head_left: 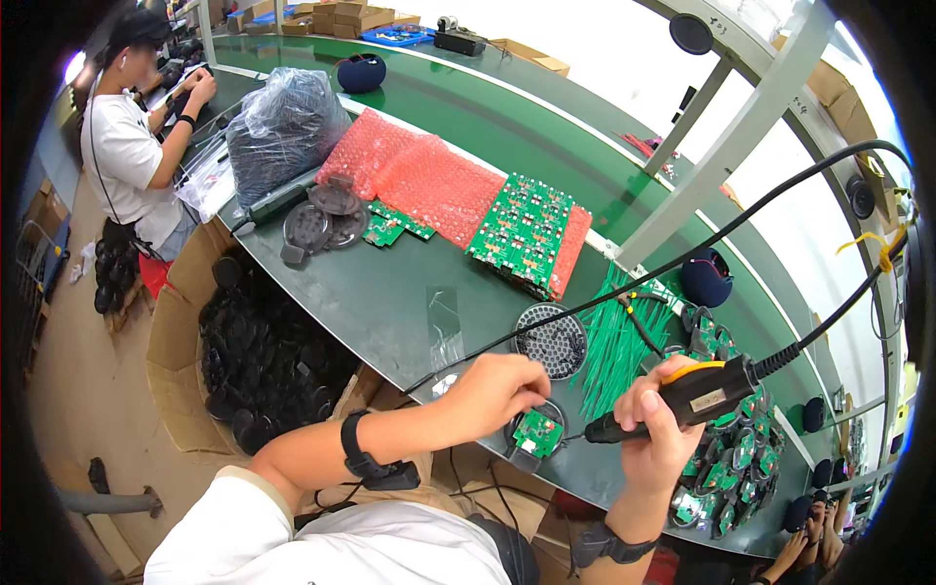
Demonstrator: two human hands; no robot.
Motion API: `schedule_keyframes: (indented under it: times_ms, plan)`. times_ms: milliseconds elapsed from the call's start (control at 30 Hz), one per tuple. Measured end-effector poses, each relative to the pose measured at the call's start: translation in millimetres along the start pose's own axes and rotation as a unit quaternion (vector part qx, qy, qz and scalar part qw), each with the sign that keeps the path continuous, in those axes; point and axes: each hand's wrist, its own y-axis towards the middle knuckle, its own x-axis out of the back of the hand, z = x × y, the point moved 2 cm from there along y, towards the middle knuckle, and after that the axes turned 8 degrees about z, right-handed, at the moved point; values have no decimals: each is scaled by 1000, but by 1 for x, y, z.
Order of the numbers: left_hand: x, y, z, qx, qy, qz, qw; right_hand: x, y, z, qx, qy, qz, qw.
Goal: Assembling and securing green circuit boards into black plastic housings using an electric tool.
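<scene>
My right hand [663, 424] is wrapped round a black electric screwdriver [707, 395] with a yellow lever. The driver's cord runs up to the right, and its tip points left toward a small green circuit board [538, 432]. That board lies in a round black housing [559, 417] at the bench's near edge. Just above the housing, my left hand [497, 390] has its fingers pinched together. Whatever they may hold is too small or hidden to make out. Beyond them sits a round dish [551, 336] with a pattern of holes and small dark pieces at its right side.
Thin green strips [614, 341] lie right of the dish. Housings with boards [731, 468] are heaped at right. Panels of green boards [522, 229] rest on red bubble wrap [429, 185]. A carton [180, 361] of black parts stands left; a co-worker [127, 136] is at far left.
</scene>
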Motion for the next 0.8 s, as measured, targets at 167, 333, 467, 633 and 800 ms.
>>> schedule_keyframes:
  times_ms: [167, 333, 467, 633, 800]
  plan:
    - [-9, -25, 2, 19, -46, 27, 998, -15, 0, -9, 70, 21, -55, 996]
    - [-15, -31, 7, 17, -82, 14, 996, -28, 4, -16, 87, 35, -41, 995]
    - [-13, -32, 9, 1, -87, 13, 996, -35, 5, -19, 98, 40, -40, 994]
    - [-12, -32, 10, 15, -95, 16, 995, -38, 5, -22, 98, 42, -34, 994]
    - [-13, -31, 10, -3, -80, 4, 997, -38, 4, -24, 94, 40, -40, 994]
